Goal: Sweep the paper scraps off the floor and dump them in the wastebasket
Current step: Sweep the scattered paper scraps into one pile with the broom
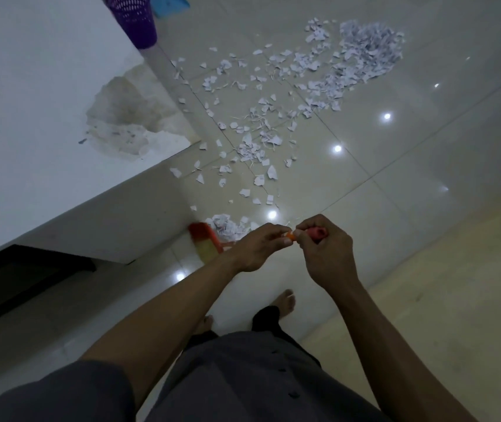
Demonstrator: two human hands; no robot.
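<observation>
tiled floor [395, 166]: paper scraps [273, 117] beyond both hands [291, 245] gripping broom [205, 242].

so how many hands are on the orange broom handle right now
2. The left hand grips the orange broom handle lower down, nearer the bristles. The right hand is curled round its red top end. Neither hand is hidden.

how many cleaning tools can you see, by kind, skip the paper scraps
broom: 1
purple wastebasket: 1
blue dustpan, cut off by the top edge: 1
total: 3
</observation>
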